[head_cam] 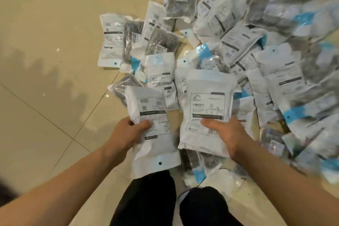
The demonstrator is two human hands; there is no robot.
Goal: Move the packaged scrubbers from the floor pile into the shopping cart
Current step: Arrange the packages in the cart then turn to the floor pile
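A pile of packaged scrubbers [238, 42] lies spread over the tiled floor, white bags with blue strips, some showing dark steel wool. My left hand [128, 132] is shut on one white scrubber pack [152, 108], label side up, held above the floor. My right hand [225, 134] grips a second, larger-looking white scrubber pack [207, 101], thumb across its lower label. Both packs hang just over the near edge of the pile. No shopping cart is in view.
Beige glossy floor tiles [45, 60] stretch to the left with a dark shadow across them. My legs in black trousers [152, 198] stand at the bottom centre, right at the pile's near edge. More packs lie under my right hand.
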